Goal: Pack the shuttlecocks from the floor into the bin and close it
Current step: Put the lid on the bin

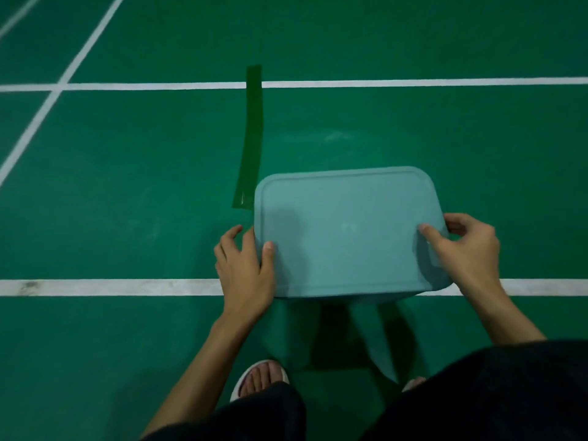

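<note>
A pale teal bin stands on the green court floor, and its flat teal lid (346, 230) covers the whole top, so the inside is hidden. My left hand (245, 268) grips the lid's left edge, thumb on top and fingers down the side. At the right edge my right hand (461, 249) holds the lid the same way, thumb pressed on its top surface. A strip of the bin's front wall (343, 297) shows under the lid. No shuttlecocks are visible anywhere on the floor.
White court lines (111, 287) cross the floor under the bin and farther away. A strip of dark green tape (253, 138) runs from the bin's far left corner. My sandalled feet (261, 377) and dark trousers sit just behind the bin.
</note>
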The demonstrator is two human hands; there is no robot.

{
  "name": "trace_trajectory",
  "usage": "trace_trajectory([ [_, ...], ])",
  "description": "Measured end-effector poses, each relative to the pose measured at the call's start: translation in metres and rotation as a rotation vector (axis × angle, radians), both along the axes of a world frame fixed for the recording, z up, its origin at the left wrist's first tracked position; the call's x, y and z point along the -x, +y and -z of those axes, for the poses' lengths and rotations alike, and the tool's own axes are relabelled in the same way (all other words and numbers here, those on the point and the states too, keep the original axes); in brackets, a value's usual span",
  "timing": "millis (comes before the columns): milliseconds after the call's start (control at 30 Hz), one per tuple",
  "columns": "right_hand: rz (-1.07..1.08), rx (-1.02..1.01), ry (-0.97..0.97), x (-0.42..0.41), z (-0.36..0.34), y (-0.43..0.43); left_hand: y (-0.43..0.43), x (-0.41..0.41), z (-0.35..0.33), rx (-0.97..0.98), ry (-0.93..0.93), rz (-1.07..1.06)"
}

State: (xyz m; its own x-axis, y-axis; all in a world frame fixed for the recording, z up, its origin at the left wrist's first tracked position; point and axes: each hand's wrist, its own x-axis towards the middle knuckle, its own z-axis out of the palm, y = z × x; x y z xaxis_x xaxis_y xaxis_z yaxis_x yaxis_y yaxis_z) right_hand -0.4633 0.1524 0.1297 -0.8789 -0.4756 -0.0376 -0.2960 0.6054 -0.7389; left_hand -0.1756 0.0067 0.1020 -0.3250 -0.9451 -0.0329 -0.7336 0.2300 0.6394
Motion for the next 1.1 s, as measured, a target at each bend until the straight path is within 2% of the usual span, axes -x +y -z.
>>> trace_trajectory([
  [67,0.011,0.026,0.017,0.004,0.004,0.000,-0.003,0.000,0.005,-0.088,0.052,0.036],
  [133,0.006,0.032,0.047,0.007,0.007,0.001,-0.003,0.000,0.009,-0.091,0.104,0.050],
  [367,0.021,0.122,-0.134,0.022,0.016,-0.012,-0.011,0.017,0.001,-0.197,0.307,-0.204],
  [433,0.034,0.126,-0.122,0.027,0.017,-0.014,-0.018,0.019,0.002,-0.204,0.294,-0.207],
  [567,0.057,0.112,-0.101,0.031,0.017,-0.016,-0.020,0.019,0.004,-0.160,0.189,-0.078],
  [667,0.064,0.161,-0.126,0.022,0.017,-0.013,-0.015,0.014,0.001,-0.106,0.236,-0.054],
  [733,0.023,0.158,-0.105,0.014,0.016,-0.011,-0.016,0.014,-0.004,-0.103,0.299,-0.127],
  [833,-0.058,0.108,-0.084,0.007,0.014,-0.009,-0.024,0.015,0.001,-0.290,0.469,-0.294],
  [1000,-0.118,0.046,-0.032,0.012,0.010,-0.012,-0.042,0.015,0.008,-0.365,0.436,-0.250],
  [1100,-0.089,0.135,-0.104,0.016,0.013,-0.012,-0.047,0.018,0.004,-0.410,0.470,-0.231],
])
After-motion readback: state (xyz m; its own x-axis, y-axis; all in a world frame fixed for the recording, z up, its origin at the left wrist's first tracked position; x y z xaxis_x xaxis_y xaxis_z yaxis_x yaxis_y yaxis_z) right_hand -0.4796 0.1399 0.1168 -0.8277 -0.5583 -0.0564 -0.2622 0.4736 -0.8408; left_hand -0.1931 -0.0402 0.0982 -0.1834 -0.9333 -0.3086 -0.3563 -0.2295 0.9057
